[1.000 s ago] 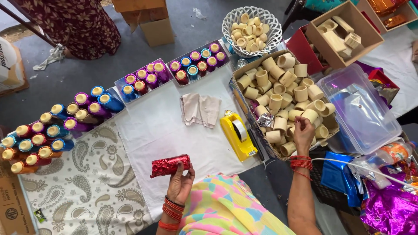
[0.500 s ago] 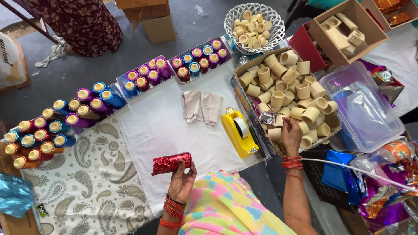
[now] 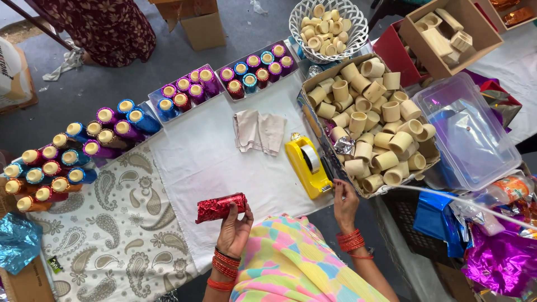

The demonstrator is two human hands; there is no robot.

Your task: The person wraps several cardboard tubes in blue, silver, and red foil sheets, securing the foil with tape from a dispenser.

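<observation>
Fingers of left hand (image 3: 234,226) wrapped around a red foil-wrapped tube (image 3: 221,207), held level just above the white cloth (image 3: 207,162), palm up, wrist bent back toward the body. Right hand (image 3: 345,202) rests at the near end of the yellow tape dispenser (image 3: 308,166), fingers loosely curled, gripping nothing I can make out; likely there for tape. Just beyond it, a cardboard box (image 3: 306,109) of bare tubes (image 3: 369,140), close for easy reach. Farther out, finished foil-covered tubes (image 3: 184,95) stand in trays.

Shiny red foil roll (image 3: 221,207), yellow tape dispenser (image 3: 308,166), white cloth (image 3: 212,162), grey-on-cream paisley cloth (image 3: 106,246), pale tan tubes (image 3: 372,134).
</observation>
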